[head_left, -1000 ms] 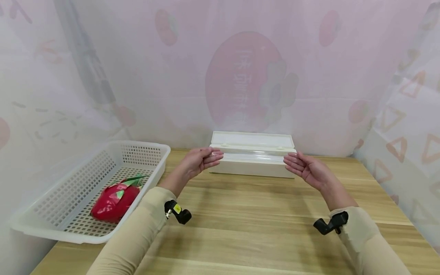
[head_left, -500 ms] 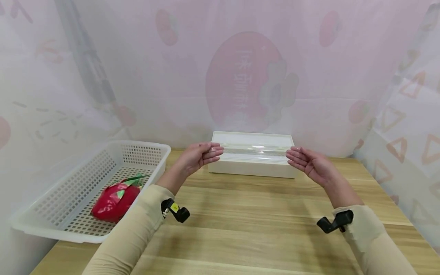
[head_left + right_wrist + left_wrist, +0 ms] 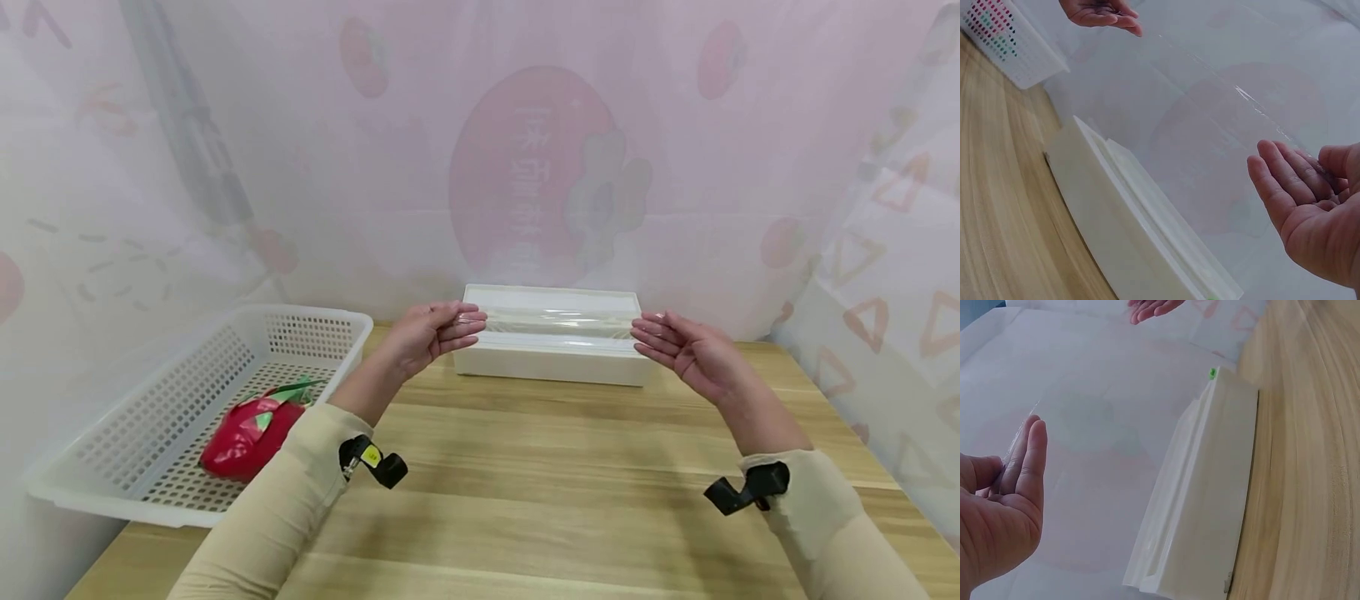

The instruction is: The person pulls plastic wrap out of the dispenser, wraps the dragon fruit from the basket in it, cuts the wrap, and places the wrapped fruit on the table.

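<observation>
Clear plastic wrap (image 3: 558,320) stretches between both hands, above an open white cling film dispenser box (image 3: 547,367) at the back of the table. My left hand (image 3: 431,340) pinches one corner of the film between thumb and fingers; the left wrist view shows the thumb pressed there. The opposite corner is pinched by my right hand (image 3: 686,354), its other fingers stretched out. In the right wrist view the film's edge (image 3: 1244,97) runs taut from hand to hand. The box lid (image 3: 551,298) stands raised behind, partly seen through the film.
A white perforated plastic basket (image 3: 348,354) stands on the left of the wooden table (image 3: 540,483). Inside it lies a red dragon fruit (image 3: 251,437) with green tips. A printed curtain (image 3: 375,183) hangs close behind the box.
Both hands have risen a little, drawing the plastic wrap up and out of the dispenser box. The right hand has also shifted slightly right. Basket and dragon fruit stay in place.
</observation>
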The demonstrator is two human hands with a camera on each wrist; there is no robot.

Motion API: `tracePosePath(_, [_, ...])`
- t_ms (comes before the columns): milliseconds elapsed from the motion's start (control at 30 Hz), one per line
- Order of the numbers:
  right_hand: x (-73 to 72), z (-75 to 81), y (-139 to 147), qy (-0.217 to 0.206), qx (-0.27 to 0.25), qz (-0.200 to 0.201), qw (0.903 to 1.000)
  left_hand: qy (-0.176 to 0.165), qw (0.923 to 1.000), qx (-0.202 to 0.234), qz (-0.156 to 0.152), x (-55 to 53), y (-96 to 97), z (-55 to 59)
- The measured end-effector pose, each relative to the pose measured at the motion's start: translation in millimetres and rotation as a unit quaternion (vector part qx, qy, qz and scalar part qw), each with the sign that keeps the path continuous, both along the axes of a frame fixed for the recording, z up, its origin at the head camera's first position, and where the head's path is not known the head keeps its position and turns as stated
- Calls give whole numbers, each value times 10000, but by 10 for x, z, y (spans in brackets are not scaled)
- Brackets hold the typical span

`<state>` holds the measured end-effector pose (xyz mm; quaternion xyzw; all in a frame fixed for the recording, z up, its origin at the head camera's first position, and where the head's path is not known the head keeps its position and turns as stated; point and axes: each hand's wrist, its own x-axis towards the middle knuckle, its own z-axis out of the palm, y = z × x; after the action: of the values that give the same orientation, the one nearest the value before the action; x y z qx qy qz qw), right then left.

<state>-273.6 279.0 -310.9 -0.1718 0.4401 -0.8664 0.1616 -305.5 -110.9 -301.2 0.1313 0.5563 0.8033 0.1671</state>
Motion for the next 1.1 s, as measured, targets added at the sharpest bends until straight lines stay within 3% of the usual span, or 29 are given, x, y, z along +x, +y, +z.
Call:
tracePosePath(567, [212, 176, -27, 459, -254, 143, 9985, 171, 9998, -79, 63, 280, -47, 251])
tracePosePath(933, [359, 270, -47, 733, -414, 152, 9963, 432, 9991, -49, 26, 466, -78, 374])
tracePosePath(1100, [425, 308, -55, 1045, -400, 170, 9936, 630, 9979, -143, -4, 566, -92, 429])
